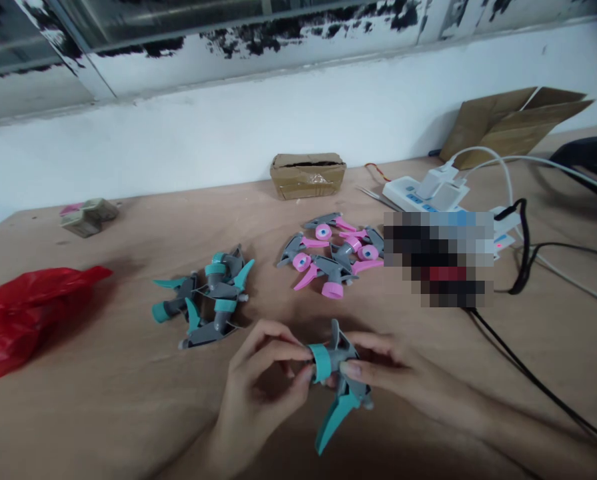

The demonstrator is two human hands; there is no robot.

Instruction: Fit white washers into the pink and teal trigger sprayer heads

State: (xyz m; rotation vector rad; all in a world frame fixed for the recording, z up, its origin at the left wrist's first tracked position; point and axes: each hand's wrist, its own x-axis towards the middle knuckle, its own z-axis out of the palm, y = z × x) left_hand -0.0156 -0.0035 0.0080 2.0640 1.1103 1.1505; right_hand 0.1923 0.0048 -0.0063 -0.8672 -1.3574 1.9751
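Observation:
A grey trigger sprayer head (335, 363) with a teal collar and teal trigger is between my two hands, its trigger pointing down. My right hand (393, 367) grips the grey body from the right, thumb on the near side. From the left, the fingertips of my left hand (271, 370) are pinched together at the collar's open end; whatever lies between them is hidden. Beyond my left hand lies a group of teal-and-grey sprayer heads (218, 290). Farther back and to the right is a cluster of pink-and-grey sprayer heads (333, 257).
A red plastic bag (33, 313) lies at left, with small greyish blocks (89, 217) behind it. A taped cardboard box (308, 177) stands by the wall. At right are a power strip (413, 193) with chargers, cables, a blurred-out patch and an open carton (508, 123).

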